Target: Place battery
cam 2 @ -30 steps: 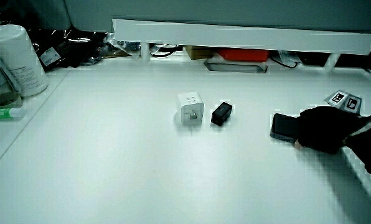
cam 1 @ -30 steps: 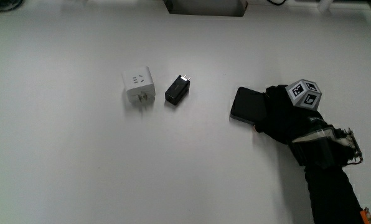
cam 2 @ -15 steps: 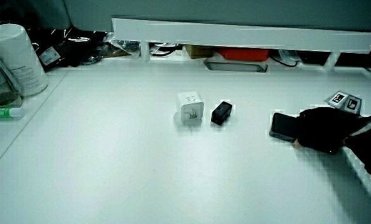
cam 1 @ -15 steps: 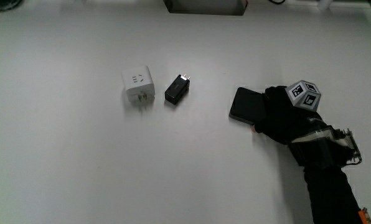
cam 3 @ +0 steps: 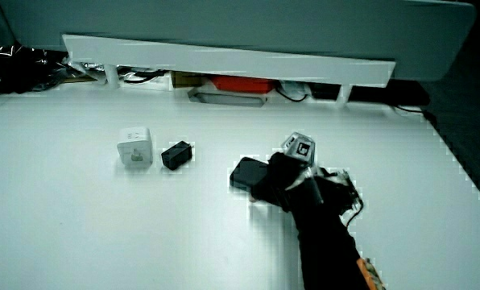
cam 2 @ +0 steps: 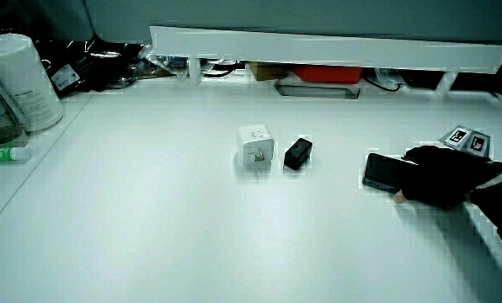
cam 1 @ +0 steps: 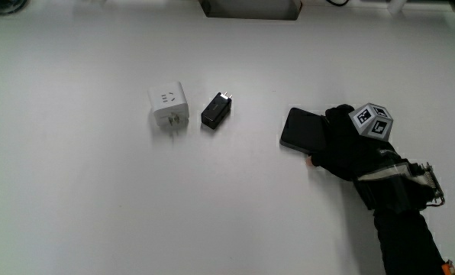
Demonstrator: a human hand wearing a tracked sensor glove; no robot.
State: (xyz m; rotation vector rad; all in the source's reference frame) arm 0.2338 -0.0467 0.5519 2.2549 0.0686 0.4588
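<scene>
White table (cam 1: 98,198) carries my battery (cam 1: 304,130), a flat black slab lying beside the black adapter (cam 1: 216,110). My hand (cam 1: 350,149) rests on its end, fingers curled around it, long axis running away from my palm.

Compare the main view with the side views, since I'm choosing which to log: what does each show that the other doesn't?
Only the main view looks straight down on the white adapter, showing its marked top face.

Only the side views show the low partition with a red item beneath it. A side view also shows a white container at the table's edge.

Both show the adapter, the black charger beside it, the battery lying on the table, and the hand resting on one end of it.
</scene>
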